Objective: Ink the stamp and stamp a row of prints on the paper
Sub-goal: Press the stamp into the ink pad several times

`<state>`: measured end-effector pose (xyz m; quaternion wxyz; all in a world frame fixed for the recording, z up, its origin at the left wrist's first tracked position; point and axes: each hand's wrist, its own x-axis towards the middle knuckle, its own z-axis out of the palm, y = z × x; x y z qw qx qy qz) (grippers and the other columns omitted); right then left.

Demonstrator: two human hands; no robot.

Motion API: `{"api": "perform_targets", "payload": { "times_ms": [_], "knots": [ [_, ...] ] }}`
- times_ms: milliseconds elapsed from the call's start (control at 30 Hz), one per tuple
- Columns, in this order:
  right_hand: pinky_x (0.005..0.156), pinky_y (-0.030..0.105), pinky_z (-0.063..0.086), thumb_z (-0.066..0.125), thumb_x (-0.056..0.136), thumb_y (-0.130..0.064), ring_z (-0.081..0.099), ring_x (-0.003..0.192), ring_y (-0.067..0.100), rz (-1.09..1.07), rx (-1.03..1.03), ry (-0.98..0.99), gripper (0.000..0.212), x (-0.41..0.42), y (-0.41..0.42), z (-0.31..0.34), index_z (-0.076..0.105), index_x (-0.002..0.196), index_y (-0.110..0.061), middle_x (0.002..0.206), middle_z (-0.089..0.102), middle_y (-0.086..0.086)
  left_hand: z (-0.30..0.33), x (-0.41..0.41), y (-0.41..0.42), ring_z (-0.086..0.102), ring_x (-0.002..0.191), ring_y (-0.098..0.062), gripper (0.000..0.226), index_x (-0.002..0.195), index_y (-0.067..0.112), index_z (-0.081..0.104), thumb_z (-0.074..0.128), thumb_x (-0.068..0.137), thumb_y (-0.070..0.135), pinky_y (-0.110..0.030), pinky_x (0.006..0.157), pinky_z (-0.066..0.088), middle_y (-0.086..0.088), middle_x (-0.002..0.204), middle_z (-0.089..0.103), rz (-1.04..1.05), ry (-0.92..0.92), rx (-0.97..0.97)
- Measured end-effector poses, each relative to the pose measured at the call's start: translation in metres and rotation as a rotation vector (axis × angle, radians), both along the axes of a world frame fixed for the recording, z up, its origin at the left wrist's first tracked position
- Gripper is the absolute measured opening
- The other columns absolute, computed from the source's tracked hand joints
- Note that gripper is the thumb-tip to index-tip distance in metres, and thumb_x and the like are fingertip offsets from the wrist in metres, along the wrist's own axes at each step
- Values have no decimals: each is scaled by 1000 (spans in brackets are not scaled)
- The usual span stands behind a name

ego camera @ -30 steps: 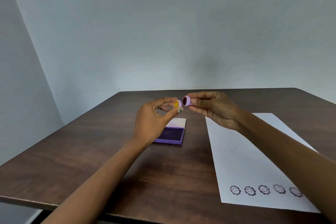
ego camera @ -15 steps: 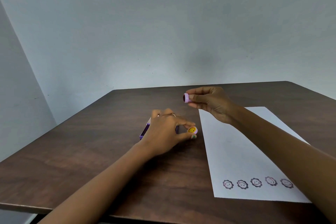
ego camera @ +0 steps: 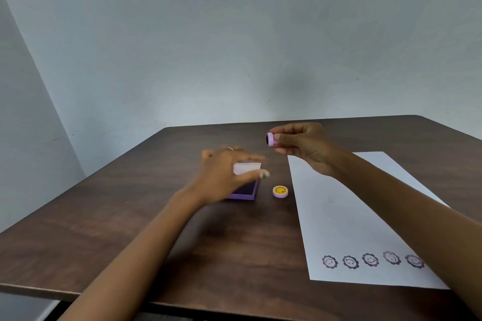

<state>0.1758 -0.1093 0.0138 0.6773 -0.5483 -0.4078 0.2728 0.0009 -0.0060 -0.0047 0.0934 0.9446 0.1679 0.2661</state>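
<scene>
Presently we found the right hand [ego camera: 305,147] raised above the table [ego camera: 130,216], its thumb and fingertips pinched shut around a small lilac stamp [ego camera: 270,139]. The stamp lay on its side in that grip, its dark inked face turned toward the left. We noted the left hand [ego camera: 224,177] lower down, over the purple ink pad [ego camera: 245,190], with fingers spread and only loosely curled. The hand was blurred, and we could not tell whether it gripped the pad's pale lid [ego camera: 246,168] or merely rested against it; the lid showed between thumb and fingers.

We recorded the stamp's cap [ego camera: 280,191], lilac with a yellow smiling face on top, lying flat on the table just beside the pad, between the pad and the paper [ego camera: 339,216]. Neither hand touched it.

The white sheet lay on the table to the right, partly under the right forearm. We counted five flower-shaped face prints [ego camera: 370,259] in a row along its near edge, the two rightmost fainter than the others.
</scene>
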Motion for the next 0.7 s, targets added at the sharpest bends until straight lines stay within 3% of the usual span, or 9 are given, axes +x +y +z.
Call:
{"api": "perform_targets", "payload": {
  "times_ms": [100, 233, 400, 700],
  "knots": [
    [58, 18, 58, 65, 81, -4, 65, 66, 16, -36, -28, -73, 19, -2, 0, 0, 68, 100, 0, 81, 69, 8, 14, -26, 26, 58, 103, -6, 56, 115, 47, 58, 58, 65, 73, -38, 98, 37, 21, 117, 56, 78, 28, -243],
    [55, 17, 55, 64, 83, -8, 62, 66, 15, -41, -84, -227, 17, -8, 1, -1, 69, 98, -2, 79, 69, 8, 12, -59, 57, 55, 110, -13, 71, 135, 29, 45, 68, 73, 53, -25, 91, 40, 4, 129, 53, 146, 266, -497],
    [55, 16, 53, 64, 82, -6, 62, 67, 13, 11, -121, -447, 12, -26, 2, 1, 72, 92, -6, 79, 70, 7, 10, -64, 63, 41, 124, -12, 70, 125, 40, 51, 76, 63, 57, -26, 97, 30, 10, 135, 47, 115, 398, -538],
    [51, 9, 46, 67, 78, -4, 62, 64, 11, 163, -268, -721, 22, -63, 21, 6, 72, 99, -9, 87, 73, 13, 9, -64, 63, 38, 119, -12, 52, 113, 49, 52, 77, 67, 50, -26, 93, 28, 15, 125, 43, 102, 410, -526]
  ]
}}
